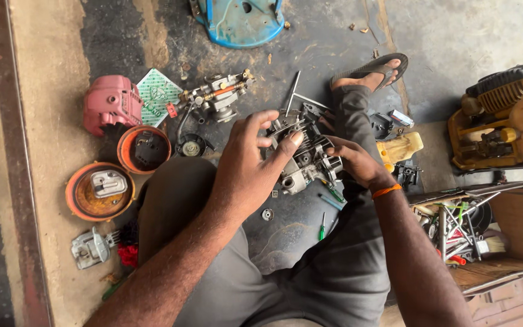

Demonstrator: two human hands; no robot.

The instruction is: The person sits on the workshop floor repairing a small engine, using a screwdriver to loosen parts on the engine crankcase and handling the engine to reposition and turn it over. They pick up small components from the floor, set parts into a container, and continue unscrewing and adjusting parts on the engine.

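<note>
Small grey engine block (302, 154) at frame centre, held above dark floor between knees; left hand (246, 163) arched over its left side, fingers curled, thumb pressed on top fins, clamped on block; right hand (353, 160) grips its right side, wrist with orange band (386, 191); carburettor (216, 97) upper left; green screwdriver (321, 226) below; wooden toolbox (485, 227) right

A square green-and-white patterned packet (159, 95) lies tilted on the floor in the upper left of the frame, just beside a pink engine cover (111, 103). No signs or screens show.
</note>
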